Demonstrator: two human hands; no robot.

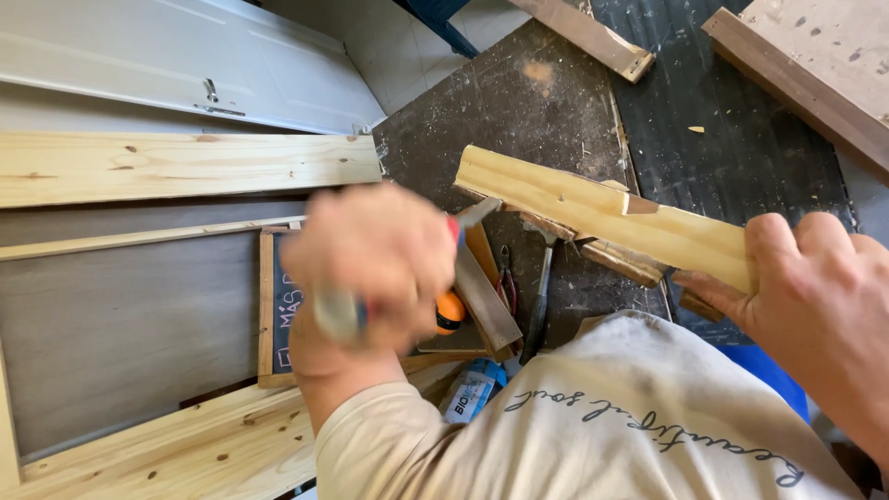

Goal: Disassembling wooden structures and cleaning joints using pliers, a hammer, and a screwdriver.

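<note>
Pine block [611, 222], pale and notched, one only, held at 3 o'clock by right hand [815, 296]; fingers wrapped over its near end, thumb under, grip closed on it. Far end of block reaching toward 12 o'clock, over dark floor [519, 102]. Left hand [370, 264] at centre, blurred, fist closed round a tool [444, 278] with orange-and-red handle; metal tip touching block's left underside. Exact kind of tool hard to make out; grey smear below fist unclear.

Counted elsewhere: two pine planks, one [185, 167] at 10 o'clock, one [167, 454] at 7 o'clock, both cut off by frame edge. One white door [185, 65] at 11 o'clock, partly cut off. One small chalkboard [278, 306] at 8 o'clock, half hidden behind left hand. One hammer [542, 292] and one pair of pliers [507, 278] on floor below block, partly covered. Two brown boards at 1 o'clock: one narrow [593, 37], one wide [815, 65], both cropped. Beige shirt [602, 426] filling 5 o'clock, hiding floor beneath.
</note>
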